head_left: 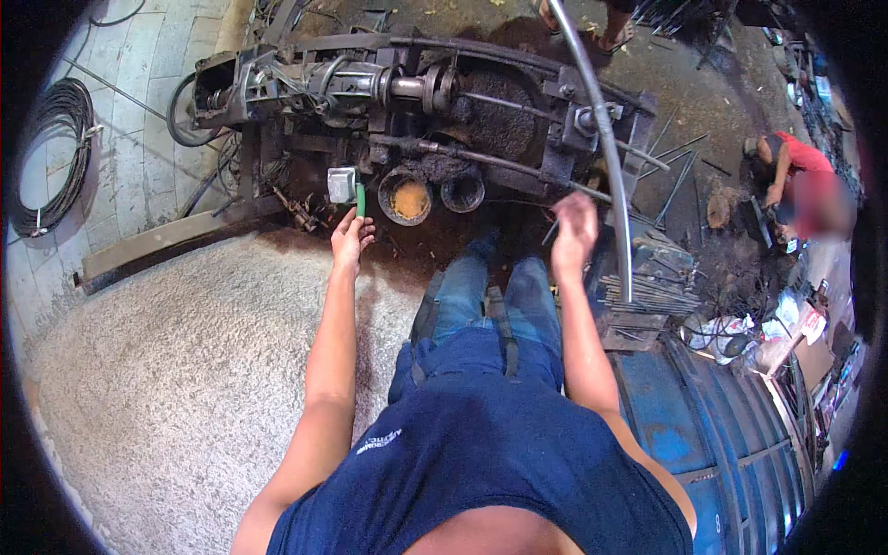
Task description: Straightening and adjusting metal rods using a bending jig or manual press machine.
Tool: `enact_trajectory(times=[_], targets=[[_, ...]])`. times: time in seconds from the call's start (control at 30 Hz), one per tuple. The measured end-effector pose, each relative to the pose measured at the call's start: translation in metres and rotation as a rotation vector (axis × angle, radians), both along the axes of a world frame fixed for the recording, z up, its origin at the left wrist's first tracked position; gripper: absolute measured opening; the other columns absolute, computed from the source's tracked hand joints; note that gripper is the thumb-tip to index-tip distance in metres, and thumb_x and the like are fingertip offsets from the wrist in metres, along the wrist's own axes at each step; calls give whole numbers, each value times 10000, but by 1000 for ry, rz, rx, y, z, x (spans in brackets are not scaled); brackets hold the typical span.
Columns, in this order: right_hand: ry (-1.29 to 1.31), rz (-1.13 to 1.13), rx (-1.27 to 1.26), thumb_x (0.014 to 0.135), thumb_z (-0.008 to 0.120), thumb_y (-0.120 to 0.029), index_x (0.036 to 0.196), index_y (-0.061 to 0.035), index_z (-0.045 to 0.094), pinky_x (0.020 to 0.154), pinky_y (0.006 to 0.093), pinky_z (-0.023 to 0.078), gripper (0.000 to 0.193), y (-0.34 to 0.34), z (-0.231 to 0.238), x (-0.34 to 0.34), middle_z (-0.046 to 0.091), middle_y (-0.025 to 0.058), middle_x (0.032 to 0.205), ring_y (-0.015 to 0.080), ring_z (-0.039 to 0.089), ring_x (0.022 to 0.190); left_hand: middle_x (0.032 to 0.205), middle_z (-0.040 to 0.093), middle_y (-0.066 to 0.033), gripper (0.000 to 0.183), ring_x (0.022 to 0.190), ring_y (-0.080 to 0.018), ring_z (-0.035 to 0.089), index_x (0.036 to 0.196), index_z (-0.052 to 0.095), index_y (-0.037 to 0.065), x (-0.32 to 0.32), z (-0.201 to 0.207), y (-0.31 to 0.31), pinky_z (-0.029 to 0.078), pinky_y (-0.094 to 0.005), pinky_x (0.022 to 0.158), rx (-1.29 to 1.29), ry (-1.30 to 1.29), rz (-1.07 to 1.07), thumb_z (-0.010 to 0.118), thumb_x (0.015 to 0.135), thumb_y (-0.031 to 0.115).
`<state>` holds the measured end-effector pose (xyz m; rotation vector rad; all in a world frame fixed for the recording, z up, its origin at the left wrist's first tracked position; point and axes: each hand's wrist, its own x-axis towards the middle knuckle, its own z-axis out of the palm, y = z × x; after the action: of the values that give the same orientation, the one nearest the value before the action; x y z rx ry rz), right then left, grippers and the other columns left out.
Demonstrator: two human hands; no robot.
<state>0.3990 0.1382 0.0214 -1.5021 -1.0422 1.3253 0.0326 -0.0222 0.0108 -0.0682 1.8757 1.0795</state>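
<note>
My left hand (350, 242) is closed with its fingertips at the lower end of a green handle (361, 200). That handle stands right beside a small grey metal box (340, 184) on the front of a greasy machine (407, 92). My right hand (575, 229) is raised on the right, smeared by motion, so its fingers and anything in them are unclear. Close by it, a long grey metal bar (606, 139), which looks bent through the lens, runs down from the top. Between my hands, two round pots (404, 218) sit at the machine, one with orange-yellow contents.
A coil of black cable (26, 199) lies at the far left. Thin metal rods (647, 294) are stacked on my right, above a blue ribbed drum (661, 398). Farther right crouches a person in red (803, 171); another person's feet (615, 37) show at the top.
</note>
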Motion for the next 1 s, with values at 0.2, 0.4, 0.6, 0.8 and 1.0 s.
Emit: enact_trajectory(times=[0.2,0.4,0.6,0.8,1.0], targets=[[-242,622,57,834,615,-98,1016,34,614,748,324,505,225,-11,109,-27,636,154,910,233,642,828,955,647,-66,449,755,-125,626,1342,433,66,-7,-7,2,515,-240,614,-35,27,-71,512,910,163],[-467,288,628,820,609,-131,1046,18,585,811,387,485,272,94,196,-45,606,174,959,314,606,900,927,642,-52,447,744,-132,629,1336,441,78,-7,-15,0,523,-250,580,-18,19,-52,511,903,167],[-1052,308,591,835,586,-304,1220,-39,495,825,481,455,476,148,135,-43,532,190,1064,356,541,998,931,640,-66,362,728,-152,638,1244,495,106,-8,-17,6,534,-275,576,-26,-16,25,512,886,160],[-1089,321,545,870,542,-270,1162,-24,493,798,488,467,385,147,126,-44,554,174,1017,349,552,970,917,638,-55,390,726,-160,635,1274,482,120,-6,-19,1,529,-290,585,28,-46,32,524,890,177],[-1042,329,486,894,517,-263,1123,-5,507,818,487,474,346,151,125,-43,583,203,1029,377,571,963,926,629,-35,431,720,-152,624,1319,461,143,-8,-19,-5,529,-298,609,28,-58,31,526,894,177]])
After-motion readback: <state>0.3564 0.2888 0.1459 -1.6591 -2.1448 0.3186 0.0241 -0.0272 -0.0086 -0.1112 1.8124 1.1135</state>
